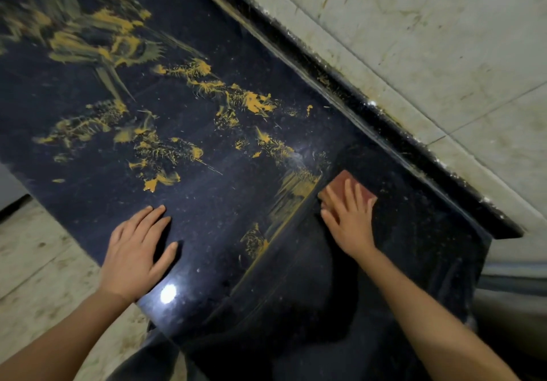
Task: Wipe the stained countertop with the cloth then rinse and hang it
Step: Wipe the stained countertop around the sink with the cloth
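Note:
The black polished countertop point(207, 203) runs diagonally across the view and carries yellow-orange stains point(254, 102) smeared over its middle and far left. A folded reddish-brown cloth point(346, 181) lies flat on the counter near the back ledge. My right hand point(347, 218) presses on the cloth with straight, spread fingers and covers most of it. A smeared yellow streak point(293, 194) lies just left of the cloth. My left hand point(139, 247) rests flat on the counter near its front edge, fingers straight, holding nothing.
A raised black back ledge point(384, 120) borders the counter along a pale tiled wall point(429, 40). Pale floor tiles point(38, 262) show beyond the counter's front edge at lower left. The counter ends at the right point(485, 250), with a dim drop beyond.

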Demonstrator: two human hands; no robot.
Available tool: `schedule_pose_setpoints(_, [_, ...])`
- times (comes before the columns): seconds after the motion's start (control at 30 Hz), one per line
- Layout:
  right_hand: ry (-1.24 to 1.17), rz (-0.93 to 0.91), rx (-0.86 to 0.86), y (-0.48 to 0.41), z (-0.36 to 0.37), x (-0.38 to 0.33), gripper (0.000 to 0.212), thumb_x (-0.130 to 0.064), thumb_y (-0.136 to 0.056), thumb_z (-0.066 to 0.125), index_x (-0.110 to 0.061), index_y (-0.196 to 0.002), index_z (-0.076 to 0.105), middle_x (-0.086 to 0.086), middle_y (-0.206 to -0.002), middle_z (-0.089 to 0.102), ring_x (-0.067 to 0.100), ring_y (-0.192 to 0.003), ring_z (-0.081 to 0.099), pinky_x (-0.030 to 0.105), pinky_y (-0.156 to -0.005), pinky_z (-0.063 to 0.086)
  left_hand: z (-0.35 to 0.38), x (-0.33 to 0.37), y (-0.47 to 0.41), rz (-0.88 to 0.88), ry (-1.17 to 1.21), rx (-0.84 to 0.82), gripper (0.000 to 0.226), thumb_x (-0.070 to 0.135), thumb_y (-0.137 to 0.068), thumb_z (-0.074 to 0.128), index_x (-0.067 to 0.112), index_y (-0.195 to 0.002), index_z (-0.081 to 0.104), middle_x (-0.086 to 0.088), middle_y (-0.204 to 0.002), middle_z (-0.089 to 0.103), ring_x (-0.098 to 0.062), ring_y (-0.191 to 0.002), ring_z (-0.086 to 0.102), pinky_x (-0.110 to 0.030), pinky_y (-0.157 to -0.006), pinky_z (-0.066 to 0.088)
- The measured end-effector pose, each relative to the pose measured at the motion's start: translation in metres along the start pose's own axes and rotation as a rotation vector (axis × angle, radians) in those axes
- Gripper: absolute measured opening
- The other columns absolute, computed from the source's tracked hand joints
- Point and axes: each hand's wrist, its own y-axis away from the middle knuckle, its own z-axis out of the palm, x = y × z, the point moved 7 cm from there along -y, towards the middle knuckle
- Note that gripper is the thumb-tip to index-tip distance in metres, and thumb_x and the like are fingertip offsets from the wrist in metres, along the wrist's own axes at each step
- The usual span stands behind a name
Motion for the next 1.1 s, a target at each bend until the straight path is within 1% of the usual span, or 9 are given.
schedule_pose_setpoints(0.07, [0.083, -0.178, 0.058, 0.046, 0.017, -0.031, 0.059, -0.060, -0.090, 0.022, -0.028, -0.135, 0.042, 0.022, -0.149, 0.028, 0.039, -0.138, 0.021, 0.069, -0.100, 0.022, 0.000, -0.001, 0.000, -0.006, -0.002, -0.002, 0.081, 0.060, -0.093, 0.012, -0.001, -0.111, 0.062, -0.018, -0.125, 0.058, -0.027, -0.120, 0.037, -0.040, -0.093, 0.026])
schedule_pose_setpoints(0.17, [0.131, -0.450, 0.132, 0.123, 0.049, -0.080, 0.059, -0.057, -0.089, 0.032, -0.037, -0.144, 0.023, 0.010, -0.157, -0.002, 0.031, -0.144, -0.003, 0.054, -0.110, 0.009, 0.002, -0.002, 0.000, -0.018, -0.010, -0.015, 0.081, 0.060, -0.092, 0.012, 0.000, -0.111, 0.062, -0.017, -0.125, 0.057, -0.027, -0.120, 0.038, -0.040, -0.093, 0.026])
schedule_pose_setpoints(0.23, [0.163, -0.516, 0.126, 0.138, 0.056, -0.090, 0.054, -0.059, -0.094, 0.018, -0.038, -0.143, 0.023, 0.010, -0.157, 0.006, 0.029, -0.145, -0.006, 0.050, -0.109, 0.008, 0.003, -0.002, 0.001, -0.019, -0.011, -0.024, 0.081, 0.061, -0.092, 0.012, 0.000, -0.112, 0.062, -0.017, -0.126, 0.057, -0.028, -0.120, 0.039, -0.041, -0.094, 0.026])
schedule_pose_setpoints(0.33, [0.140, -0.239, 0.078, 0.090, 0.040, -0.064, 0.061, -0.060, -0.093, 0.005, -0.030, -0.136, 0.037, 0.020, -0.145, 0.037, 0.035, -0.140, 0.020, 0.055, -0.106, 0.021, 0.002, -0.002, 0.001, -0.021, -0.004, -0.030, 0.082, 0.062, -0.091, 0.011, 0.000, -0.114, 0.061, -0.017, -0.127, 0.056, -0.030, -0.120, 0.039, -0.043, -0.094, 0.027])
schedule_pose_setpoints(0.37, [0.095, -0.110, 0.086, 0.067, 0.029, -0.048, 0.069, -0.063, -0.091, 0.002, -0.027, -0.138, 0.037, 0.022, -0.145, 0.036, 0.037, -0.138, 0.025, 0.057, -0.106, 0.023, 0.001, -0.002, 0.001, -0.022, -0.003, -0.029, 0.082, 0.062, -0.091, 0.011, 0.000, -0.114, 0.061, -0.017, -0.128, 0.056, -0.030, -0.120, 0.039, -0.042, -0.094, 0.027])
schedule_pose_setpoints(0.47, [-0.027, 0.195, 0.033, 0.002, 0.003, 0.008, 0.072, -0.065, -0.086, 0.009, -0.027, -0.147, 0.020, 0.016, -0.156, 0.008, 0.033, -0.144, 0.003, 0.054, -0.113, 0.004, 0.000, -0.001, 0.001, -0.017, -0.018, -0.022, 0.081, 0.060, -0.092, 0.012, 0.000, -0.113, 0.061, -0.017, -0.127, 0.056, -0.027, -0.120, 0.036, -0.040, -0.094, 0.025])
schedule_pose_setpoints(0.63, [-0.217, 0.416, 0.072, -0.096, -0.033, 0.043, 0.061, -0.050, -0.097, 0.017, -0.021, -0.149, 0.004, 0.004, -0.158, -0.001, 0.024, -0.145, -0.005, 0.051, -0.115, -0.006, -0.002, 0.000, 0.000, 0.000, -0.023, -0.013, 0.079, 0.058, -0.093, 0.012, 0.000, -0.113, 0.062, -0.018, -0.125, 0.058, -0.026, -0.119, 0.035, -0.038, -0.094, 0.024])
schedule_pose_setpoints(0.83, [-0.149, 0.416, 0.065, -0.113, -0.033, 0.024, 0.062, -0.053, -0.096, 0.018, -0.023, -0.149, 0.009, 0.005, -0.158, -0.002, 0.026, -0.145, -0.007, 0.052, -0.113, -0.009, -0.003, 0.001, 0.000, 0.014, 0.000, -0.004, 0.078, 0.059, -0.093, 0.013, 0.000, -0.115, 0.060, -0.017, -0.125, 0.057, -0.026, -0.119, 0.035, -0.038, -0.094, 0.024])
schedule_pose_setpoints(1.1, [-0.104, 0.262, 0.054, -0.016, 0.001, -0.061, 0.059, -0.051, -0.097, 0.022, -0.026, -0.149, 0.009, 0.005, -0.158, -0.001, 0.026, -0.145, -0.007, 0.051, -0.113, -0.009, -0.001, -0.001, 0.001, 0.015, 0.043, -0.040, 0.081, 0.064, -0.088, 0.014, 0.005, -0.121, 0.058, -0.015, -0.133, 0.052, -0.033, -0.126, 0.042, -0.042, -0.100, 0.024])
